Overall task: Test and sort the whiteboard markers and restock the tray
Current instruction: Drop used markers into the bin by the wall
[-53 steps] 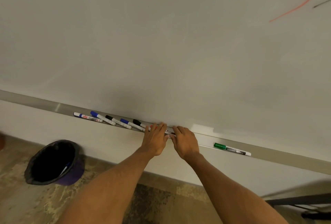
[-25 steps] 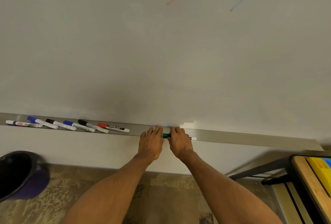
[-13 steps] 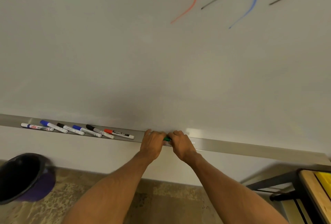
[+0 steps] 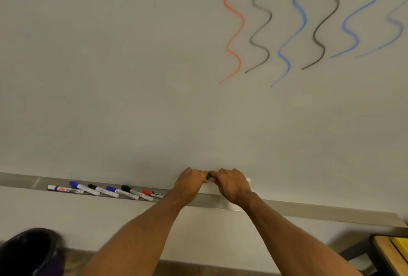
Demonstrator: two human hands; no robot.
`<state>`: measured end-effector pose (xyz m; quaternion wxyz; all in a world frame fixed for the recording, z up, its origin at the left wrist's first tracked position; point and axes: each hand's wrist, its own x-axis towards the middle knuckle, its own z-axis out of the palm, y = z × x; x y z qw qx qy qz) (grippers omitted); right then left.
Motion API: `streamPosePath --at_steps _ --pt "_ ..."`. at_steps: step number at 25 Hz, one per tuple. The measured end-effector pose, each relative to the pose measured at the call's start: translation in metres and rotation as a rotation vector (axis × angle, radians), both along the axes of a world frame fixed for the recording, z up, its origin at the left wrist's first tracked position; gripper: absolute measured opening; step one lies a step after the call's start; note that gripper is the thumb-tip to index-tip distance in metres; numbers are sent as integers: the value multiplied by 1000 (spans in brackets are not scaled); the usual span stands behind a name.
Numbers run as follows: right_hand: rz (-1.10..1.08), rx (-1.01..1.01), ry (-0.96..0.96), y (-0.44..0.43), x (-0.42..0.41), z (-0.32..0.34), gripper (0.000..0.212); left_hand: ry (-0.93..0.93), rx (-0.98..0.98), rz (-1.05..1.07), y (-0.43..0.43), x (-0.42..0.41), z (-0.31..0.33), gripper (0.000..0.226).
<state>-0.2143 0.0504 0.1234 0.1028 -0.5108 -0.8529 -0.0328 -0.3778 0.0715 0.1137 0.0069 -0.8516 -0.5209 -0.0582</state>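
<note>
Curled fingers (image 4: 199, 174) of the left hand (image 4: 190, 181) and the right hand (image 4: 231, 184) meet knuckle to knuckle, both gripping one green marker (image 4: 208, 177). Only a sliver of its green shows between them, and a white end pokes out past the right hand. The marker sits level, just above the tray (image 4: 309, 211) and close to the whiteboard (image 4: 132, 77).

This looks like the uncapping step before a test stroke. The left hand seems to be on the cap, though the fingers hide the join. The next move calls for a straight pull apart, then a lift to bare board beside the wavy test lines (image 4: 234, 30).

Other markers (image 4: 106, 190) lie in a row on the tray to the left. A dark bin (image 4: 26, 251) stands on the floor below them, and a table corner (image 4: 384, 251) shows at the right.
</note>
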Motion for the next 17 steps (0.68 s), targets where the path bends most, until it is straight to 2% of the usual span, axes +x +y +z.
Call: streamPosePath --at_steps 3,6,8,11,15,17 --pt "-99 84 28 -4 -3 24 42 45 124 -34 -2 -16 25 29" --pt "-165 49 297 -3 -10 49 40 -15 373 -91 -5 -31 47 11" --pt "-133 54 410 0 -15 69 28 -114 525 -123 -2 -38 65 21" --pt "-50 176 493 7 -23 107 37 -245 750 -160 4 -46 101 20" --pt "1 389 604 16 -36 179 41 -264 996 -170 15 -55 168 33" --pt "26 501 649 19 -42 216 33 -279 1094 -106 26 -56 208 31"
